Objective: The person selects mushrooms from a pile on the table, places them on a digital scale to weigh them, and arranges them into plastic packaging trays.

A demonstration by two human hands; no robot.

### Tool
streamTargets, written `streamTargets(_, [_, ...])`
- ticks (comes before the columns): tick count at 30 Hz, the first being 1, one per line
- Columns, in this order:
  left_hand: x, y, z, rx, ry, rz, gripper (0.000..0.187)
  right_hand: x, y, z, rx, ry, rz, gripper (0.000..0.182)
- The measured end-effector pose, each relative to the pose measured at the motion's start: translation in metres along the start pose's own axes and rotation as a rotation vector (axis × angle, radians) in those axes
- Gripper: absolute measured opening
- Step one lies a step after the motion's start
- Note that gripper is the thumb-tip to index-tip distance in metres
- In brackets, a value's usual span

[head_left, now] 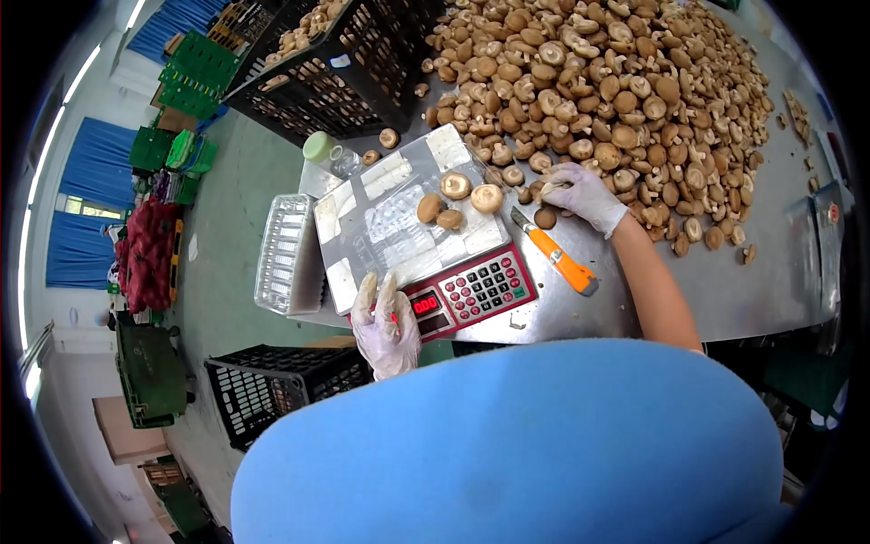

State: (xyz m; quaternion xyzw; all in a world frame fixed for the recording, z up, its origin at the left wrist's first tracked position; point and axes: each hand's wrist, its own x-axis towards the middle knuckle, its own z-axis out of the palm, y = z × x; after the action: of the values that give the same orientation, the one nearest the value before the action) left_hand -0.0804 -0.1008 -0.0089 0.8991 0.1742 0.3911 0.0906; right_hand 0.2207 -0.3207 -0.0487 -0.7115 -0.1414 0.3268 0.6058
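Note:
My left hand (386, 328), in a thin white glove, rests at the near left corner of the red digital scale (485, 292), fingers apart and holding nothing. The scale's display glows red and appears to read 0.00. On its clear-covered weighing plate (362, 238) lie several brown shiitake mushrooms (456, 186). My right hand (587, 196), also gloved, is at the near edge of the mushroom heap (625, 100), its fingers closed around a mushroom (535, 191) that they partly hide. An orange utility knife (564, 260) lies between the scale and my right forearm.
Clear plastic trays (288, 256) stand left of the scale. Behind it are a jar with a pale green lid (318, 147) and a black crate (376, 68) of mushrooms. Another black crate (263, 385) sits below the table's left side. The metal table (770, 281) extends right.

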Motion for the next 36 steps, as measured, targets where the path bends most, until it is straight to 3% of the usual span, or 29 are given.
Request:
streamTargets(2, [-0.004, -0.011, 0.001, 0.041, 0.026, 0.031, 0.047, -0.01, -0.01, -0.003, 0.052, 0.003, -0.014, 0.018])
streamTargets(5, [-0.006, -0.014, 0.004, 0.029, 0.056, 0.013, 0.048, -0.012, -0.014, -0.003, -0.14, 0.05, -0.312, 0.017])
streamTargets(6, [-0.003, -0.011, 0.001, 0.031, 0.008, -0.028, 0.048, -0.024, -0.039, 0.007, -0.2, 0.028, -0.406, 0.022])
streamTargets(7, [-0.002, -0.011, 0.002, 0.033, 0.006, -0.027, 0.048, -0.027, -0.055, 0.018, -0.343, 0.005, -0.639, 0.027])
streamTargets(9, [0.005, -0.01, 0.007, -0.014, -0.044, -0.038, 0.047, -0.016, -0.066, 0.051, -0.328, -0.061, -0.818, 0.037])
streamTargets(10, [0.003, -0.014, 0.013, -0.073, -0.066, -0.067, 0.044, -0.023, -0.086, 0.064, -0.103, -0.228, -0.617, 0.04])
streamTargets(11, [0.006, -0.012, 0.014, -0.089, -0.07, -0.044, 0.044, -0.02, -0.097, 0.08, -0.36, -0.175, -0.895, 0.028])
streamTargets(13, [0.011, -0.009, 0.014, 0.133, -0.086, 0.115, 0.04, -0.007, -0.104, 0.114, -0.404, -0.267, -0.829, 0.019])
streamTargets(14, [0.005, -0.018, 0.022, 0.153, -0.073, 0.116, 0.038, 0.003, -0.099, 0.124, -0.569, -0.295, -0.895, 0.023])
streamTargets(15, [0.003, -0.022, 0.025, 0.14, -0.075, 0.14, 0.038, 0.005, -0.091, 0.13, -0.793, -0.179, -1.028, 0.033])
streamTargets(17, [0.001, -0.028, 0.025, 0.085, -0.091, 0.125, 0.037, 0.006, -0.096, 0.146, -1.089, -0.2, -0.903, 0.044])
streamTargets(21, [0.002, -0.033, 0.023, 0.063, -0.076, 0.139, 0.036, -0.004, -0.108, 0.138, -1.117, -0.148, -0.987, 0.051])
streamTargets(24, [0.012, -0.025, 0.014, 0.043, -0.098, 0.159, 0.037, 0.002, -0.105, 0.116, -0.639, 0.022, -1.061, 0.047])
streamTargets(25, [0.016, -0.018, 0.013, 0.063, -0.091, 0.144, 0.037, -0.006, -0.117, 0.094, -0.492, -0.005, -0.952, 0.04])
streamTargets(26, [0.016, -0.01, 0.009, 0.089, -0.069, 0.094, 0.037, 0.013, -0.09, 0.07, -0.252, 0.142, -0.763, 0.032])
streamTargets(29, [0.03, 0.003, 0.011, 0.109, -0.071, 0.095, 0.043, 0.009, -0.081, 0.026, -0.522, 0.389, -0.541, 0.026])
streamTargets(33, [0.053, 0.015, 0.023, -0.035, -0.111, 0.161, 0.051, 0.031, -0.032, 0.013, -0.631, 0.395, -0.576, 0.026])
streamTargets(36, [0.071, 0.031, 0.034, -0.116, -0.172, 0.191, 0.054, 0.048, -0.004, 0.021, -0.667, 0.243, -0.696, 0.031])
